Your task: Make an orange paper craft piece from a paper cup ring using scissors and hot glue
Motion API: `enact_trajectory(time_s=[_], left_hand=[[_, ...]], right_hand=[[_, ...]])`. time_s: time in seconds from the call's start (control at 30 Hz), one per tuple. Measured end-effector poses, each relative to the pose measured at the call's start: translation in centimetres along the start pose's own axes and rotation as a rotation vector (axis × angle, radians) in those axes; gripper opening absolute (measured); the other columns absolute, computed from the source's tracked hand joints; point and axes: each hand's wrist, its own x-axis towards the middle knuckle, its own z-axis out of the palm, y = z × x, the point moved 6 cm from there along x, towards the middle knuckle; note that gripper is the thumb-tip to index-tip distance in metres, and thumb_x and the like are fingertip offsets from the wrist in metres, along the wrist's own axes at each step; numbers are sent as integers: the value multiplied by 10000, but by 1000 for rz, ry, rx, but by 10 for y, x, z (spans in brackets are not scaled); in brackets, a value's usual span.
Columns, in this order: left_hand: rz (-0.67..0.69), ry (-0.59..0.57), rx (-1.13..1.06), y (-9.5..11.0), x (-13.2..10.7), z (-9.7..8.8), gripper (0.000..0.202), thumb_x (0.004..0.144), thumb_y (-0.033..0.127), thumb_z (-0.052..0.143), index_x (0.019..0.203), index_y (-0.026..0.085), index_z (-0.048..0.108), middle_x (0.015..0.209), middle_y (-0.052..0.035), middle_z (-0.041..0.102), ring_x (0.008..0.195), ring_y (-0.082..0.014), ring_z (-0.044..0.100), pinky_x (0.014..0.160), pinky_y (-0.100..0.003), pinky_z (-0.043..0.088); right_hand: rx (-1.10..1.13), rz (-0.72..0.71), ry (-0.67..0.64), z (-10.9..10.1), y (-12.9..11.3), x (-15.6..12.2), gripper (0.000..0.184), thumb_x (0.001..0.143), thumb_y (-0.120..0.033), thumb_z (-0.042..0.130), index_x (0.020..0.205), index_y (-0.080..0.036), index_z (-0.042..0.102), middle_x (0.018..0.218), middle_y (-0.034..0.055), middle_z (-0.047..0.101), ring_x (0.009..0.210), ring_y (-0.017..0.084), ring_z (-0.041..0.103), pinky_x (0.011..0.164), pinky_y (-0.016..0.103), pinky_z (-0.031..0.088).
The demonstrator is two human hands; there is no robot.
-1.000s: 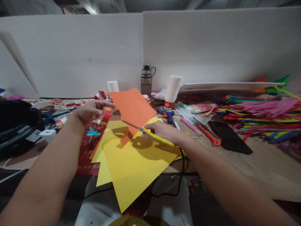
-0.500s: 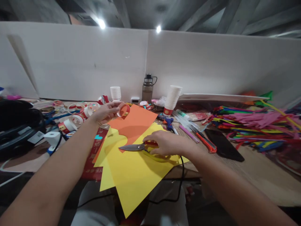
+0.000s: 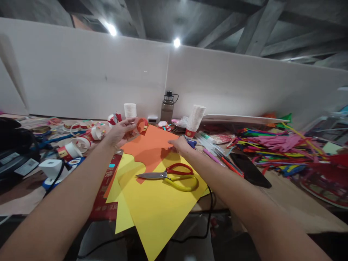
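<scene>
My left hand pinches a paper cup ring, red and white with a yellowish patch, above the orange paper. My right hand reaches over the right edge of that orange sheet with its fingers partly stretched out; nothing shows in them. Just behind it, partly covered, is a blue glue gun. Scissors with one red and one yellow handle lie on the yellow paper, blades pointing left.
Stacked paper cups, a bottle and another cup stack stand along the wall. Cut cup rings lie at left. A black phone, a cutter and colourful pipe cleaners lie right. A black cable hangs at front.
My right hand has let go of the scissors, leaving them on the yellow paper, and moved forward toward the glue gun. My left hand still holds the cup ring. The view has shifted slightly.
</scene>
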Motion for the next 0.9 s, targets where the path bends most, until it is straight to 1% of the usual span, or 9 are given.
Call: enact_trajectory(time_s=[0.1,0.17,0.33,0.37,0.43,0.53,0.67,0.77,0.9], left_hand=[[7,-18,4,3,-1,4,322,677,91,781,982,124,683,744,-34,693,539,-81,601,497,-164,504],[22,-45,4,5,-2,7,285,689,112,784,951,133,676,718,-24,681,516,-73,581,508,-169,504],[54,-137,4,11,-6,16,209,699,156,788,857,144,653,678,-13,646,535,-82,585,538,-181,515],[71,-162,4,14,-8,19,198,698,167,790,831,144,645,683,-15,644,557,-89,598,543,-180,517],[115,-198,0,19,-10,23,198,692,188,793,808,149,638,716,-21,652,611,-106,626,551,-179,525],[157,-186,-25,25,-13,25,212,697,196,782,862,165,654,782,-18,672,686,-124,661,575,-184,544],[144,-162,-61,24,-11,22,202,717,156,760,896,164,668,779,-12,672,680,-112,664,601,-186,561],[106,-172,-56,19,-8,20,196,713,160,774,880,144,672,742,-13,661,607,-96,632,557,-183,555],[82,-161,-66,15,-7,19,229,685,157,801,876,122,678,722,-12,656,567,-80,603,502,-157,524]], right_hand=[[-21,118,4,1,6,-1,394,903,-352,617,1233,-144,563,1171,117,622,985,223,634,811,419,551],[-3,115,-29,1,4,-7,368,935,-371,568,1248,-179,564,1259,92,577,1060,212,602,884,435,530],[84,-34,-41,-4,-21,-20,377,918,-378,593,1221,-155,580,1211,75,601,1042,233,612,866,423,535],[110,-66,-20,-9,-28,-21,339,914,-365,598,1168,-140,599,1133,66,630,980,215,630,825,385,546],[171,-125,49,-22,-43,-22,178,901,-284,609,952,-113,612,807,27,643,713,128,627,640,246,525],[278,-222,130,-51,-61,-29,155,867,-211,623,758,-158,527,540,-57,508,450,45,472,443,143,391],[396,-324,233,-104,-68,-52,172,824,-174,642,753,-180,486,542,-89,493,396,12,402,385,110,327],[531,-396,299,-147,-57,-71,277,726,-141,724,712,-180,450,579,-89,499,398,-4,385,358,87,291],[614,-334,385,-198,-25,-86,342,674,-79,729,670,-176,402,575,-96,444,388,-20,337,331,65,237]])
